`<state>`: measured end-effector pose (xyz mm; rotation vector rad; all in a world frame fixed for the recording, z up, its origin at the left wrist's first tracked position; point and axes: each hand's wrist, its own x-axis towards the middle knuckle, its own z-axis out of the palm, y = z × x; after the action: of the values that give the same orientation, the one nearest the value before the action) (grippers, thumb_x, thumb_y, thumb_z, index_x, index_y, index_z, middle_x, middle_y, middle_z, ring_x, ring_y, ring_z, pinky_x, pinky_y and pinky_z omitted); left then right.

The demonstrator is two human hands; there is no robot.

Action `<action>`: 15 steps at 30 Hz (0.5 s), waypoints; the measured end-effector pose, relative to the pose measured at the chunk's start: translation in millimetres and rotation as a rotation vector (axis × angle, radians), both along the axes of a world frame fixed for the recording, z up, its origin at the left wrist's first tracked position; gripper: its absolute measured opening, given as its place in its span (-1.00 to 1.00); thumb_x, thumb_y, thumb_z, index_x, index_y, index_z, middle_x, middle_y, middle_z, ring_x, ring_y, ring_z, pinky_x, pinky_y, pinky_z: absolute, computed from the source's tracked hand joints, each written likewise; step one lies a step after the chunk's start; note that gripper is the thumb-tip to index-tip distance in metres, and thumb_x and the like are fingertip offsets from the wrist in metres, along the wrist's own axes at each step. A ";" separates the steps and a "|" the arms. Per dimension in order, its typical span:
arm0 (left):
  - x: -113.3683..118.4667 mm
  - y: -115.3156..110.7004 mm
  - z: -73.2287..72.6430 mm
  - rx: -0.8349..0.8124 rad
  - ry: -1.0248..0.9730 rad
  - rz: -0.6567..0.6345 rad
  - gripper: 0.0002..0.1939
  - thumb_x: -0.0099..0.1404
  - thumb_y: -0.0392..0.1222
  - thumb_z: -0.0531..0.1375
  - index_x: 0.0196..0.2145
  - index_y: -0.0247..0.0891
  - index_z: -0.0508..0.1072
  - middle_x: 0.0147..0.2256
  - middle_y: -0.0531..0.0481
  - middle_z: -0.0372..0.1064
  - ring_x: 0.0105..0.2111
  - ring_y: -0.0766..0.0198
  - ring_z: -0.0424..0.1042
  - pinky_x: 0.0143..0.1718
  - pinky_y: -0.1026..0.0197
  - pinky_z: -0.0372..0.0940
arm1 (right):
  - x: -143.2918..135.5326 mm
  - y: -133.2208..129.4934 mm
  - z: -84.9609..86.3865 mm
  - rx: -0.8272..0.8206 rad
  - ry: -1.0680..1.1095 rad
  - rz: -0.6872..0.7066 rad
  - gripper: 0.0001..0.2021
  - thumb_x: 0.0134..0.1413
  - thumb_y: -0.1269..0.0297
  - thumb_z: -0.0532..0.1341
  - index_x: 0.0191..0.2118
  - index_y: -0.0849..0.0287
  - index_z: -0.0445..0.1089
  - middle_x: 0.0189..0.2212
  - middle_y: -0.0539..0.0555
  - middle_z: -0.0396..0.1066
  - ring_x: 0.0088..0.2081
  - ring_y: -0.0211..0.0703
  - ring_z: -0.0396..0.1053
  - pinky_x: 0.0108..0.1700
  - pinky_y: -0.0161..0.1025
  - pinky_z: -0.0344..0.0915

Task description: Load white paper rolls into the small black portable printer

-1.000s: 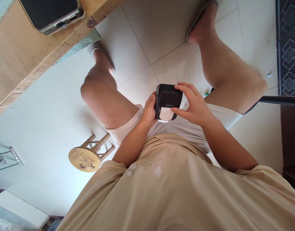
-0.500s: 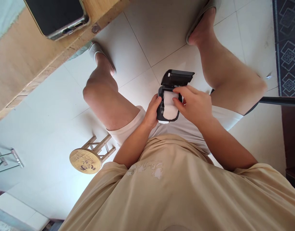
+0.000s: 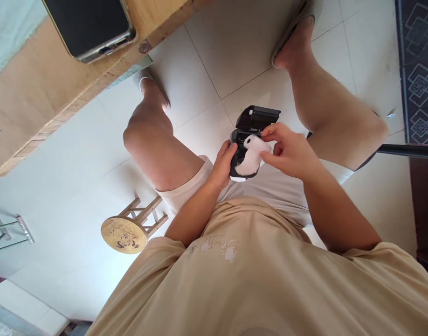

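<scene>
A small black label or receipt printer (image 3: 234, 161) rests in my left hand (image 3: 222, 164), whose thumb and fingers wrap its left side. Its lid (image 3: 258, 117) stands flipped up at the far end. Between the thumb and fingers of my right hand (image 3: 287, 149) is a white paper roll (image 3: 258, 143), tilted so the dark hole of its core shows. The loose end of the paper hangs over the printer's bay. Part of the bay's dark inside is visible left of the roll. A white strip juts out under the printer's near edge.
A wooden table (image 3: 21, 107) with a dark smartphone (image 3: 91, 28) on it fills the upper left. A round wooden stool (image 3: 125, 234) stands on the tiled floor at left. A dark patterned mat (image 3: 420, 70) lies at far right. My legs frame the printer.
My right hand has lifted the paper roll out of the printer's bay and tilted it, moving slightly right. My left hand still holds the printer, and the lid stays up.
</scene>
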<state>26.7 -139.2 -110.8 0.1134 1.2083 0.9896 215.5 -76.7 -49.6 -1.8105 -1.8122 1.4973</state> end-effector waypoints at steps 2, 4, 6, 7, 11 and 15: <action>-0.5 0.6 1.1 -0.009 -0.011 0.003 -0.64 0.38 0.16 0.46 -0.15 -0.16 0.56 -0.28 0.09 0.53 -0.27 0.26 0.55 -0.21 0.25 0.44 | 15.3 1.1 -2.3 -0.125 0.271 -0.219 -0.54 -0.03 0.17 0.37 0.05 -0.03 0.42 -0.18 0.01 0.56 -0.45 -0.21 0.29 -0.38 -0.20 0.23; -1.2 0.7 1.6 -0.010 -0.027 -0.010 -0.59 0.35 0.23 0.46 -0.14 -0.15 0.56 -0.30 0.08 0.53 -0.32 0.24 0.56 -0.26 0.22 0.47 | 28.3 1.8 -5.3 -0.178 0.454 -0.387 -0.54 -0.05 0.10 0.39 0.02 -0.04 0.42 -0.26 -0.02 0.46 -0.39 -0.18 0.33 -0.40 -0.21 0.25; -1.6 0.4 1.7 -0.005 -0.032 -0.021 -0.55 0.32 0.27 0.46 -0.14 -0.15 0.56 -0.31 0.07 0.53 -0.36 0.23 0.56 -0.29 0.20 0.48 | 36.1 4.6 -3.5 -0.119 0.469 -0.478 -0.57 -0.04 0.09 0.44 -0.01 -0.01 0.46 -0.28 -0.03 0.40 -0.35 -0.18 0.34 -0.39 -0.21 0.29; -1.6 0.3 1.6 0.000 -0.031 -0.026 -0.53 0.31 0.28 0.46 -0.14 -0.15 0.55 -0.31 0.07 0.54 -0.37 0.23 0.56 -0.30 0.19 0.49 | 37.7 7.8 0.7 -0.051 0.423 -0.488 -0.60 -0.02 0.13 0.46 -0.04 0.02 0.48 -0.28 -0.02 0.40 -0.34 -0.20 0.35 -0.37 -0.20 0.33; -1.6 -0.2 2.1 0.014 -0.024 -0.034 -0.51 0.30 0.31 0.45 -0.12 -0.15 0.55 -0.31 0.06 0.55 -0.37 0.22 0.57 -0.32 0.19 0.49 | 27.2 39.2 39.4 0.287 0.208 -0.269 -0.72 0.08 0.21 0.53 -0.13 0.06 0.52 -0.23 0.01 0.49 -0.19 -0.16 0.47 -0.06 -0.07 0.55; -3.0 -0.4 4.6 0.002 -0.057 -0.060 -0.47 0.29 0.33 0.45 -0.08 -0.15 0.54 -0.25 0.02 0.60 -0.35 0.17 0.60 -0.32 0.15 0.49 | 1.4 79.4 72.4 0.152 0.225 -0.304 -0.59 0.21 0.02 0.55 0.12 -0.09 0.58 0.15 -0.07 0.55 0.40 0.07 0.42 0.30 -0.10 0.44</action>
<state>23.8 -139.6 -106.2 0.1214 1.1456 0.9357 216.8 2.7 22.7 -1.6788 -1.4308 1.3474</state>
